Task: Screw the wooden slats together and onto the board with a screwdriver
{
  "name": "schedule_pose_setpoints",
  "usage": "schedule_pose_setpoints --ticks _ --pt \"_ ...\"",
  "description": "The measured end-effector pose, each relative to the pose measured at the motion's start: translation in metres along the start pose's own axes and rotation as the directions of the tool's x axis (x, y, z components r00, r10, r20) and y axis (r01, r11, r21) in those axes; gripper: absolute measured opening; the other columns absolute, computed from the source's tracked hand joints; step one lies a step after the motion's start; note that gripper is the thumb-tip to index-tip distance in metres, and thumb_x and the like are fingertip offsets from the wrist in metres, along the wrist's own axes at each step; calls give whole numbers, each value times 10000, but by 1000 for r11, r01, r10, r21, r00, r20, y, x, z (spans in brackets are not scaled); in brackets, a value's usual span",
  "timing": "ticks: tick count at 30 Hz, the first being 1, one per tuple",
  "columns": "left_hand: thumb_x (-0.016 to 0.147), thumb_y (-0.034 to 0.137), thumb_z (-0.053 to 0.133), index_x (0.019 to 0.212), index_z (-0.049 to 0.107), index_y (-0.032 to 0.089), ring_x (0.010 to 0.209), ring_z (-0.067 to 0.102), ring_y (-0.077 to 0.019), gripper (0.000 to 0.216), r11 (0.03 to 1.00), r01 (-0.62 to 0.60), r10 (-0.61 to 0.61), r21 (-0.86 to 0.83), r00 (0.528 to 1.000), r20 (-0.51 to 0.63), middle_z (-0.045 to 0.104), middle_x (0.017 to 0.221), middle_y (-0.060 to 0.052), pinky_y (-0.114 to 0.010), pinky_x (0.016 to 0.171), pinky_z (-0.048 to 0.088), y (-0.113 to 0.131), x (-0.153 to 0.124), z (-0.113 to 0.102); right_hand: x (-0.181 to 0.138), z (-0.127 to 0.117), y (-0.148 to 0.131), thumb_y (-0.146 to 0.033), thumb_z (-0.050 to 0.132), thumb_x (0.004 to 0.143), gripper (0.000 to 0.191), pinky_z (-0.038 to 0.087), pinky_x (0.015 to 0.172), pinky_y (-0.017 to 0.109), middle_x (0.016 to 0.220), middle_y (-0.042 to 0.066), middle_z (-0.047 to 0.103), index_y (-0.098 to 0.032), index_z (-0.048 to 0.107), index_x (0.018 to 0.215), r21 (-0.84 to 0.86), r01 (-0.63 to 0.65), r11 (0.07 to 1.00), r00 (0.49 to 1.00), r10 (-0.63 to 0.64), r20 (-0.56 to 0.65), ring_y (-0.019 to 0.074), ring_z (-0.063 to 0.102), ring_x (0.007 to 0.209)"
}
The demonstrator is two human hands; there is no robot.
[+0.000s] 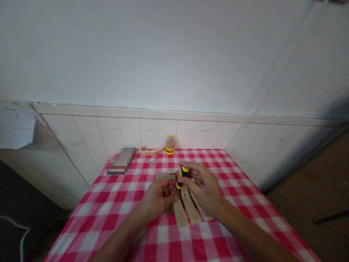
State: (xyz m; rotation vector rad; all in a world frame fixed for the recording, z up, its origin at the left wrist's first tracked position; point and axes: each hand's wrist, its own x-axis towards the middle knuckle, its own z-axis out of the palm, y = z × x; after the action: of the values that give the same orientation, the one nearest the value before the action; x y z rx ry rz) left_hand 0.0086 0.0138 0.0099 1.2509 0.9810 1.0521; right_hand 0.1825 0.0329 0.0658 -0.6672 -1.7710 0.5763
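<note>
My right hand (203, 187) is closed round a small yellow and black screwdriver (182, 176), held nearly upright with its tip down. Below it lie three pale wooden slats (191, 210) side by side on the red and white checked tablecloth (114, 203). My left hand (158, 198) is curled at the near end of the slats, fingertips pinched close to the screwdriver's tip; what it pinches is too small to make out. A clear plastic bag (161, 177) lies just behind the hands.
At the table's far edge stand a yellow jar of bits (170, 145), a curved wooden piece (150, 150), small pliers (152, 162) and a blurred-out block (121, 161). White panelled wall (191, 131) behind; wooden floor (313, 189) to the right.
</note>
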Motion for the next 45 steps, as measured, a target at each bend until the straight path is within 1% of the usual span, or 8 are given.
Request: schedule_pose_setpoints --ticks 6,12,18,21,26,37,41,45 --pt "667 245 777 905 700 148 606 538 -117 268 1000 -5 5 17 1000 13 639 707 14 -226 570 388 4 1 1 -1 1 0 -224 740 898 339 614 795 295 1058 32 761 -297 659 1219 19 -19 1000 1000 19 23 179 756 887" --pt "687 251 750 887 705 142 508 404 -81 232 991 7 -5 131 1000 -10 536 597 57 -216 507 284 3 1 -2 -1 1 0 -210 736 899 352 616 790 289 1050 27 765 -304 658 1228 -3 -17 1000 999 17 46 180 762 882" --pt "729 244 747 906 716 148 586 511 -121 204 990 -15 16 143 1000 -4 603 651 21 -235 576 383 -4 2 -4 3 -1 -3 -176 750 887 339 608 806 277 1072 27 784 -303 686 1195 -132 140 981 989 -133 59 179 755 907" --pt "720 230 742 868 705 150 594 512 -123 172 987 -1 4 163 1000 -17 598 652 23 -237 589 392 -5 3 -4 4 -4 -8 -118 682 901 365 609 825 278 1126 43 768 -287 668 1224 -155 174 972 982 -159 103 181 744 971" --pt "713 194 697 857 686 153 589 480 -108 150 987 -8 6 160 1000 15 594 684 26 -232 588 370 -3 4 -4 3 -8 -14 -71 563 889 432 606 860 331 1152 62 752 -267 628 1268 -198 116 973 982 -83 168 195 742 990" --pt "688 106 636 782 665 147 551 446 -94 107 985 12 -15 174 1000 13 554 620 54 -222 541 306 4 4 -3 6 -8 -14 -107 651 863 370 601 780 303 1007 40 748 -257 627 1200 -220 110 969 985 -77 154 177 739 848" --pt "680 125 652 756 652 147 583 495 -106 80 988 14 -15 152 1000 5 590 643 37 -227 566 350 4 4 -3 5 -7 -16 -119 654 872 351 609 775 300 1014 53 739 -242 620 1199 -211 106 972 986 -76 147 176 734 858" --pt "683 169 679 754 639 152 613 531 -119 84 994 14 -16 111 1000 18 610 675 22 -239 600 387 3 4 -3 2 -5 -15 -124 580 909 346 626 836 338 1106 81 733 -237 596 1236 -146 18 989 987 6 163 195 745 952"
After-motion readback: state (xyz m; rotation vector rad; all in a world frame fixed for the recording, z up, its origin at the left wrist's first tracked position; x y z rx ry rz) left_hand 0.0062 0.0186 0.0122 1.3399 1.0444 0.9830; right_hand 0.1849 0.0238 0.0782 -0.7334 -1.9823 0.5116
